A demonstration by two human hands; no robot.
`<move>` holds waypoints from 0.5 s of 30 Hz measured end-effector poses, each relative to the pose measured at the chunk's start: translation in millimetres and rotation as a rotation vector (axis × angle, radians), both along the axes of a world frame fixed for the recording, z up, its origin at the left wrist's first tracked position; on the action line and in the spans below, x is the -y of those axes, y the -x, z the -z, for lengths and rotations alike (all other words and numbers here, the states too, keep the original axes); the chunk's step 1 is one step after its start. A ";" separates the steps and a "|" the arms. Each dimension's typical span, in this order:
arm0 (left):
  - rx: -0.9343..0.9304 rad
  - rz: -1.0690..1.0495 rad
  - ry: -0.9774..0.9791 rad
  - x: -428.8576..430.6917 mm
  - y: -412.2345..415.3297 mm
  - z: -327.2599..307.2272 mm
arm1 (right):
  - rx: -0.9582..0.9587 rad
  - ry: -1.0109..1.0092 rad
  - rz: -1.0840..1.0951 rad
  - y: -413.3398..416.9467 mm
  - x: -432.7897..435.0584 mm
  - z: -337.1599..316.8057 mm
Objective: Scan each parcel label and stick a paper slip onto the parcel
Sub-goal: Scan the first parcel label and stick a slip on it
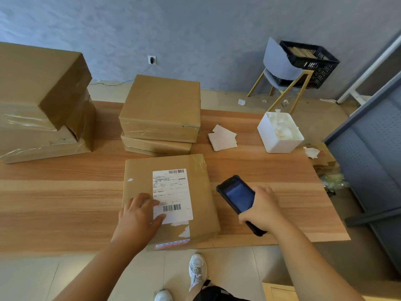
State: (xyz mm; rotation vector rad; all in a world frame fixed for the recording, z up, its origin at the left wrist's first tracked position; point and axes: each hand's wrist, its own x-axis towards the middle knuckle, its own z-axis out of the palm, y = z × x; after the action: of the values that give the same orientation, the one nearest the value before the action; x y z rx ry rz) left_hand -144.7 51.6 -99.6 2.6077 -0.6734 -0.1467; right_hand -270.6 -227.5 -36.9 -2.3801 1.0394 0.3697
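A flat brown parcel [201, 198] lies at the front of the wooden table [65, 203]. A white shipping label [173, 190] with two barcodes is stuck on its top. My left hand [138, 216] rests on the parcel's near left part, fingers spread, thumb on the label's lower left corner. To the parcel's right, my right hand [262, 209] grips a black handheld scanner [236, 196] just above the table, with its dark screen facing up. A small pile of white paper slips [222, 137] lies further back.
Two stacked parcels [160, 114] stand behind the front one. A taller stack of large boxes [43, 101] fills the table's left end. A white bin of crumpled paper [280, 133] sits at the right. Beyond the table are a chair [280, 68] and a black crate [312, 61].
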 end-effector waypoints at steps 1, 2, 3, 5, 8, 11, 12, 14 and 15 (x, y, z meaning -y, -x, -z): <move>-0.001 0.016 0.001 7.6 -2.6 -1.3 | -0.022 0.002 0.066 0.2 7.9 9.7; -0.004 0.033 0.004 15.7 -5.4 -2.2 | -0.052 0.001 0.124 -0.3 15.8 19.0; -0.011 0.049 0.011 24.1 -8.3 -2.6 | -0.079 -0.006 0.172 -1.2 24.0 28.3; -0.027 0.072 0.029 40.7 -13.7 -3.3 | -0.118 -0.025 0.232 -2.7 40.0 46.6; -0.029 0.099 0.006 65.1 -21.5 -3.4 | -0.165 -0.019 0.264 -6.3 61.0 71.5; -0.028 0.127 -0.018 81.0 -28.1 -2.0 | -0.155 -0.006 0.273 -16.7 75.6 89.6; -0.019 0.134 -0.029 85.9 -30.1 -0.6 | -0.157 -0.003 0.270 -21.4 79.9 93.8; -0.014 0.130 -0.075 93.8 -33.1 0.2 | -0.150 0.003 0.260 -29.5 85.6 100.5; -0.017 0.120 -0.094 97.3 -34.7 0.4 | -0.138 0.008 0.251 -32.3 87.6 104.0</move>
State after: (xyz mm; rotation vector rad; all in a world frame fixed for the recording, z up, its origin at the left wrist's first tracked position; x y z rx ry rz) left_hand -109.9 -45.7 -100.0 2.6523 -0.8359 -0.2430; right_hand -238.3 -315.1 -140.9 -2.2210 1.3871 0.4421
